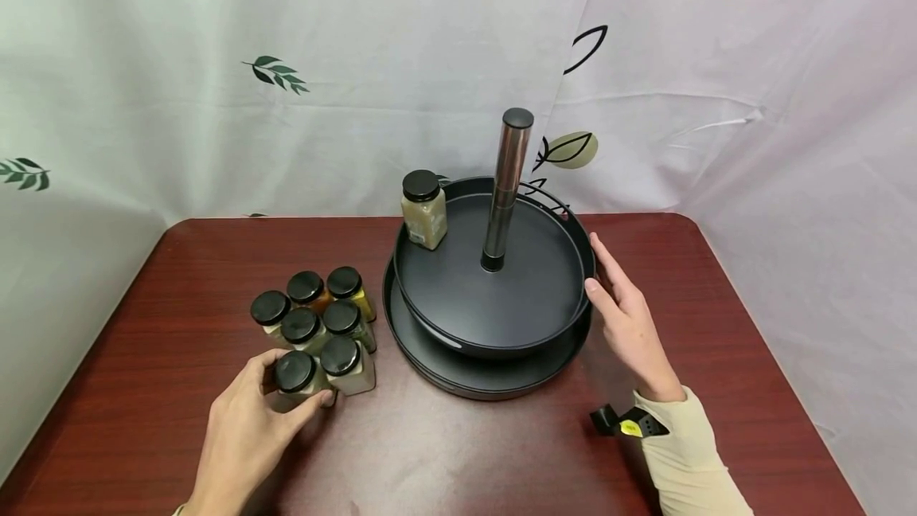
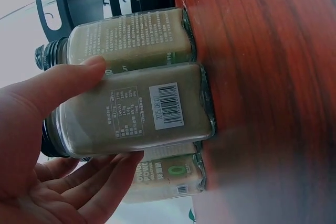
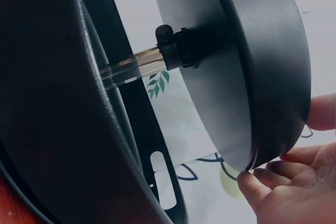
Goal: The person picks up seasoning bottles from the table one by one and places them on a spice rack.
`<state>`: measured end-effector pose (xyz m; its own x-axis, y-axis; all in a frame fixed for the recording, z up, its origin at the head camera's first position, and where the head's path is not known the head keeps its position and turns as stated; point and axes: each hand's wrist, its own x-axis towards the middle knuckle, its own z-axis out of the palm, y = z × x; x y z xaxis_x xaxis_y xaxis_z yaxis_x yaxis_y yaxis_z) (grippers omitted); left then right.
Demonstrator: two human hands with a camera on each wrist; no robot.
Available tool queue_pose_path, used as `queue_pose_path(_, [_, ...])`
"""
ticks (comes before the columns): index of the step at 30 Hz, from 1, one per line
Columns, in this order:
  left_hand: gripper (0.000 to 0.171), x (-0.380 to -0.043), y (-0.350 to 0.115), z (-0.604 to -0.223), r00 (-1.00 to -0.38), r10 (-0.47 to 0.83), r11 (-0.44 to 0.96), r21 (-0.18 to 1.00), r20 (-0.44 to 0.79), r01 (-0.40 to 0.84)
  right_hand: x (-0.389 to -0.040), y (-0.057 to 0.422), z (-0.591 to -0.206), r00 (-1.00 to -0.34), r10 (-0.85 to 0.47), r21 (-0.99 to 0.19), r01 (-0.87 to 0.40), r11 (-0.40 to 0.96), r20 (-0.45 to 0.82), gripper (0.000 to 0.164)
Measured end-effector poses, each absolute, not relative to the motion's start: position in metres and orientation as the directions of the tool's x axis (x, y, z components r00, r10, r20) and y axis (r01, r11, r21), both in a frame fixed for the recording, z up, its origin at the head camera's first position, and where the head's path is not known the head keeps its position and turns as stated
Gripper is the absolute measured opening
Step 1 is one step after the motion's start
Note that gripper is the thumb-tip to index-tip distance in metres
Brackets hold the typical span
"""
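My left hand (image 1: 243,424) grips the nearest spice jar (image 1: 296,373), thumb on one side and fingers on the other. In the left wrist view this square jar (image 2: 134,111) has a black lid, pale contents and a barcode label. Close against it stand several more black-lidded jars, one a pale jar (image 1: 348,366) just to its right. My right hand (image 1: 630,333) holds the right edge of the upper tray (image 1: 458,305) of a black two-tier round rack. In the right wrist view the thumb lies at the tray's wall (image 3: 278,72) and the fingertips (image 3: 249,182) at its lower edge.
A single jar (image 1: 424,213) stands on the upper tray at its left back. The rack's lower tray (image 1: 494,388) rests on the reddish-brown table (image 1: 444,460), and a metallic post (image 1: 507,189) rises from the centre. White curtains (image 1: 401,38) with leaf prints hang behind the table.
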<state>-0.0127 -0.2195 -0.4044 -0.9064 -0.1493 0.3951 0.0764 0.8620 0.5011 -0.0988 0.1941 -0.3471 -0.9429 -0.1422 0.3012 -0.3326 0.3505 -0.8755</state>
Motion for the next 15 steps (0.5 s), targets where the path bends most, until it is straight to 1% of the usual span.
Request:
queue_pose_path(4, [0.07, -0.013, -0.22, -0.405, -0.905, -0.144, 0.856, 0.51, 0.401, 0.089, -0.097, 0.192, -0.343, -0.941, -0.148, -0.867, -0.338, 0.366, 0.305, 0.052])
queue_pose_path(8, [0.07, -0.012, -0.219, -0.405, -0.903, -0.147, 0.848, 0.521, 0.403, 0.094, -0.097, 0.193, -0.344, -0.939, -0.158, -0.875, -0.342, 0.342, 0.305, 0.053])
queue_pose_path(15, [0.07, -0.009, -0.219, -0.4, -0.901, -0.184, 0.84, 0.539, 0.393, 0.063, -0.108, 0.204, -0.366, -0.93, -0.176, -0.876, -0.364, 0.315, 0.323, 0.055])
